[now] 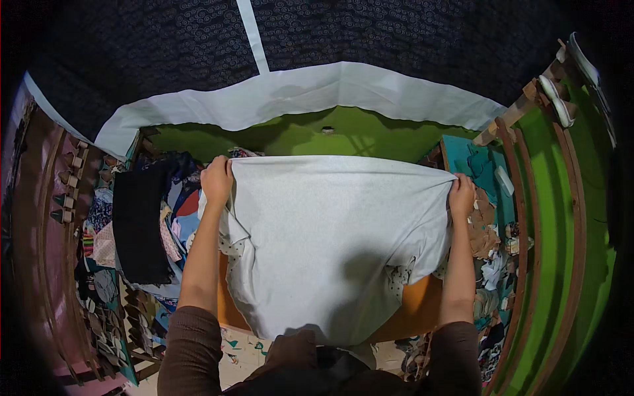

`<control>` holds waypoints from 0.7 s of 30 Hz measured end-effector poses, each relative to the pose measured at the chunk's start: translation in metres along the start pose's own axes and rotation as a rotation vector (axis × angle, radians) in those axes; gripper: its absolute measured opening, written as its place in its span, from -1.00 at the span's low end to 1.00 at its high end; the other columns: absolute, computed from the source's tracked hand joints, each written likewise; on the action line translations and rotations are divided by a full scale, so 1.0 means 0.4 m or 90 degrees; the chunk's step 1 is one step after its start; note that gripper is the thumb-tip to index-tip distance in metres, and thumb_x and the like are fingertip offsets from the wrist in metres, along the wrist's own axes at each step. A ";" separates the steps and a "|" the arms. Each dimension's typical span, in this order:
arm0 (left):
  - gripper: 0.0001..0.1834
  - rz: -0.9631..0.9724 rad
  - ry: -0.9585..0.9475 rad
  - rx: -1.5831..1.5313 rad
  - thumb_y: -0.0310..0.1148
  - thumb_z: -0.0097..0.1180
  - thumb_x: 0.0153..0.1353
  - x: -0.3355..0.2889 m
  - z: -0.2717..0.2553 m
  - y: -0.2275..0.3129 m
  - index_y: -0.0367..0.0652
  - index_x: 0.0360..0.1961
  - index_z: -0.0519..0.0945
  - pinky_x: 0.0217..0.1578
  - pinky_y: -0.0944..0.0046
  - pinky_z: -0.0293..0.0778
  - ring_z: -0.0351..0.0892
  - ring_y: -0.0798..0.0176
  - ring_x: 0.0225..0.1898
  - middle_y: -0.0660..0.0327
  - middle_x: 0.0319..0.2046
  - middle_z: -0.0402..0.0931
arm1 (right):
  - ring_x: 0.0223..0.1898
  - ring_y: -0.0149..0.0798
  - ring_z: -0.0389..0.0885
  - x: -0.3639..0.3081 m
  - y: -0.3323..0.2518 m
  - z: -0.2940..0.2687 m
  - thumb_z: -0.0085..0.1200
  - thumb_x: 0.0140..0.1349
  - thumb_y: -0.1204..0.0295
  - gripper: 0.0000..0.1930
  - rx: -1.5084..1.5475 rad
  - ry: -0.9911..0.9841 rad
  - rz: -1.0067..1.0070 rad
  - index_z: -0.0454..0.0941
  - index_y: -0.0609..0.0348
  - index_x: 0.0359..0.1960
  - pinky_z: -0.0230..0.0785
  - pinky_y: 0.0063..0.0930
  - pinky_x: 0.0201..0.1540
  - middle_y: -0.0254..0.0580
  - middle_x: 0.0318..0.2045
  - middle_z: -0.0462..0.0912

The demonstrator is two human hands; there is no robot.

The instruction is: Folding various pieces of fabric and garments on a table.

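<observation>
A wide white garment (317,231) is stretched out in front of me, its upper edge pulled nearly straight. Dark-dotted fabric shows at its folded sides, where loose parts hang like sleeves; its exact kind I cannot tell. My left hand (216,181) is closed on the upper left corner. At the opposite corner, my right hand (462,197) pinches the cloth between curled fingers. Below the garment lies an orange tabletop (416,307), mostly covered by it.
Heaped clothes and a folded black cloth (140,228) lie to the left. On the right are brown fabric pieces (483,228) and a teal board (465,155). Wooden rails (574,198) run along the green wall. A dark patterned curtain with a white border (284,99) hangs at the back.
</observation>
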State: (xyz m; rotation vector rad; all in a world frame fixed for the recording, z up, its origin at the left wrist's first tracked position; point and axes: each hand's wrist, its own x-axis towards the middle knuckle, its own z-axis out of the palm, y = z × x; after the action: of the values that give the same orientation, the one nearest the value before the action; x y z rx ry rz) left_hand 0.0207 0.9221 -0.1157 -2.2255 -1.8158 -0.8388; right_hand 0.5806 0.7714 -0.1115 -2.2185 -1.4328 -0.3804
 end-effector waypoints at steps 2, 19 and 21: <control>-0.83 -0.023 -0.109 0.107 -0.29 -0.03 0.14 -0.003 0.022 -0.010 -0.15 -0.32 0.47 -0.26 0.07 0.30 0.48 0.07 -0.30 0.14 -0.35 0.49 | -0.15 -0.05 0.42 0.002 -0.033 0.028 -0.08 0.14 0.42 -0.81 -0.006 -0.048 0.031 0.55 0.08 -0.25 0.21 -0.15 -0.06 -0.14 -0.28 0.53; -0.48 0.184 -0.220 0.128 -0.30 0.02 0.01 -0.369 -0.077 0.061 -0.14 0.06 0.37 0.19 0.00 0.04 0.14 -0.01 0.18 0.02 0.11 0.24 | 0.27 0.00 0.03 -0.367 -0.204 0.003 -0.07 0.06 0.43 -0.54 -0.163 -0.199 -0.165 0.36 0.04 0.09 -0.27 0.18 0.24 0.02 0.17 0.23; -0.47 0.173 -0.229 0.120 -0.30 0.06 -0.04 -0.392 -0.125 0.054 -0.11 0.04 0.39 0.19 -0.10 0.00 0.15 0.03 0.18 0.05 0.10 0.25 | 0.28 0.06 -0.02 -0.409 -0.288 -0.059 -0.04 0.00 0.44 -0.48 -0.058 -0.291 -0.121 0.33 0.07 0.10 -0.25 0.20 0.23 0.07 0.19 0.16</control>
State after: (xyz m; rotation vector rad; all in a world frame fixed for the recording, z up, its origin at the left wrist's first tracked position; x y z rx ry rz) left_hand 0.0075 0.7598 -0.1485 -2.5365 -1.5844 -0.2188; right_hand 0.4081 0.6716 -0.1412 -2.3483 -1.9034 0.0097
